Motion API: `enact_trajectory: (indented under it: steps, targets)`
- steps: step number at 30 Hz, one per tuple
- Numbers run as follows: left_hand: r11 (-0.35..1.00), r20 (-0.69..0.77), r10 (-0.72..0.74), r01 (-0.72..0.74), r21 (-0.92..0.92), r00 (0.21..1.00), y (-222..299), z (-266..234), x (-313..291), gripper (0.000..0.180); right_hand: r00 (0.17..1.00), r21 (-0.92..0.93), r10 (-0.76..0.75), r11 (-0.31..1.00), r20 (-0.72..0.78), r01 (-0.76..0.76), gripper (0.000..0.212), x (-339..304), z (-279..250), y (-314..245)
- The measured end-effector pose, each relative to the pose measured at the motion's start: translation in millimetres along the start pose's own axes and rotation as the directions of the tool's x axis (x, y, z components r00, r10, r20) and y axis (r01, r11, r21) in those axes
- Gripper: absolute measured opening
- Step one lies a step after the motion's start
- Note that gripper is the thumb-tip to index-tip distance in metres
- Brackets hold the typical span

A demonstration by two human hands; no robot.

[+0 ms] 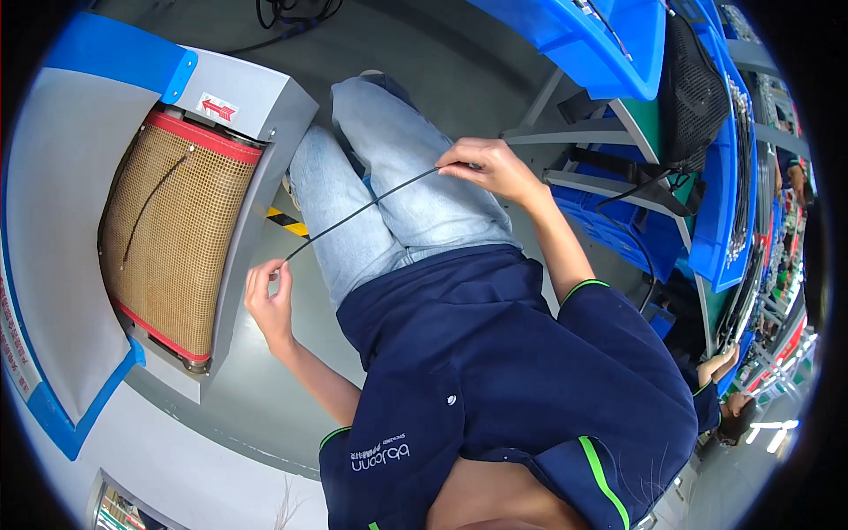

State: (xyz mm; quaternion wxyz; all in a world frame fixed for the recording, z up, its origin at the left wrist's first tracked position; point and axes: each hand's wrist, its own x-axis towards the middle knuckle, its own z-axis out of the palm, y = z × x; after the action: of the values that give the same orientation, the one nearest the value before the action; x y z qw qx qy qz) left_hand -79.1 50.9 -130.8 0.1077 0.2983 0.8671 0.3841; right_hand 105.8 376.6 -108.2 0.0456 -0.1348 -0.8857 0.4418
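Observation:
A thin dark cable (pixel 360 210) is stretched almost straight above my lap, slanting up from left to right. Its left end is pinched between the fingertips of my left hand (pixel 270 305), beside the conveyor's edge. My right hand (pixel 491 166) grips the other end over my right knee, fingers closed. The tips of the cable are mostly hidden by the fingers. Another short dark cable (pixel 152 203) with small light ends lies on the tan mesh conveyor belt (pixel 190 238) to my left.
A grey machine housing (pixel 265 97) with blue edging surrounds the belt. Blue bins (pixel 609 44) stand on a bench at the right, with a black mesh bag (pixel 693 97) hanging by them. Another person (pixel 729 411) sits at the far right. Black cables (pixel 291 18) lie on the floor ahead.

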Motion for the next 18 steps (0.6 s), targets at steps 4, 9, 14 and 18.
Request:
enact_trajectory:
  steps: [4,9,14,18]
  targets:
    - [1.000,-0.033,0.014,-0.013,0.010,0.999,-2.1,-3.8,-0.9,0.009,0.999,0.020,-0.009,1.000,-0.051,0.010,0.010,1.2,2.8,-0.8]
    - [1.000,-0.052,-0.001,0.003,0.031,0.999,-5.9,-16.9,-1.0,0.010,0.992,0.081,-0.029,0.996,-0.119,0.039,0.009,8.4,6.8,-12.7]
    - [0.997,-0.074,0.058,-0.054,0.058,0.996,-6.3,-33.1,-1.9,0.009,0.990,0.139,0.141,0.980,-0.001,-0.139,0.012,8.4,-0.5,-34.1]
    - [0.994,-0.081,0.094,-0.090,0.056,0.992,-0.8,-46.1,-4.7,0.010,0.998,0.095,0.060,0.994,-0.005,-0.059,0.012,5.5,-2.9,-44.0]
